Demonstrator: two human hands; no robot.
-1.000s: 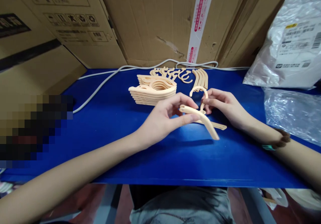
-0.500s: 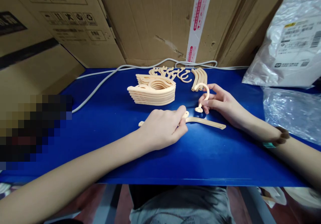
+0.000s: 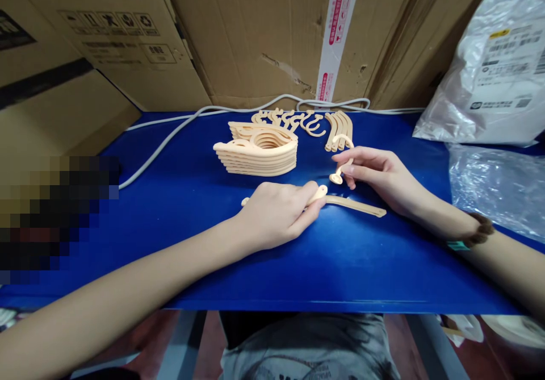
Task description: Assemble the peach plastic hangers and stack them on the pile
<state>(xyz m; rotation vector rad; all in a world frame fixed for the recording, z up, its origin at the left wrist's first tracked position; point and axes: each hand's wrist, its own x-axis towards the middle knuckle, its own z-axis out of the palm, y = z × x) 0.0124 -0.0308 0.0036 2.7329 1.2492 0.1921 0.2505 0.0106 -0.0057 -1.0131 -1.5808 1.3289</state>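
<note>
My left hand (image 3: 279,215) lies closed over a peach plastic hanger arm (image 3: 355,205) that rests flat on the blue table (image 3: 191,209); its fingertips pinch the arm's hub. Just right of it, my right hand (image 3: 378,175) pinches a small peach hook piece (image 3: 340,164), its round foot pointing down toward the hub. Behind the hands a stack of hanger bodies (image 3: 258,150) sits mid-table. Farther back lie a row of loose hooks (image 3: 293,120) and a bundle of curved arms (image 3: 338,127).
Cardboard boxes (image 3: 264,33) wall off the back and left of the table. A white cable (image 3: 170,136) runs along the back edge. Plastic bags (image 3: 489,73) lie at the right. A pixelated patch covers the left edge.
The left hand has lowered the hanger arm from the air flat onto the table. The right hand has drawn the hook piece free and holds it just above the hub.
</note>
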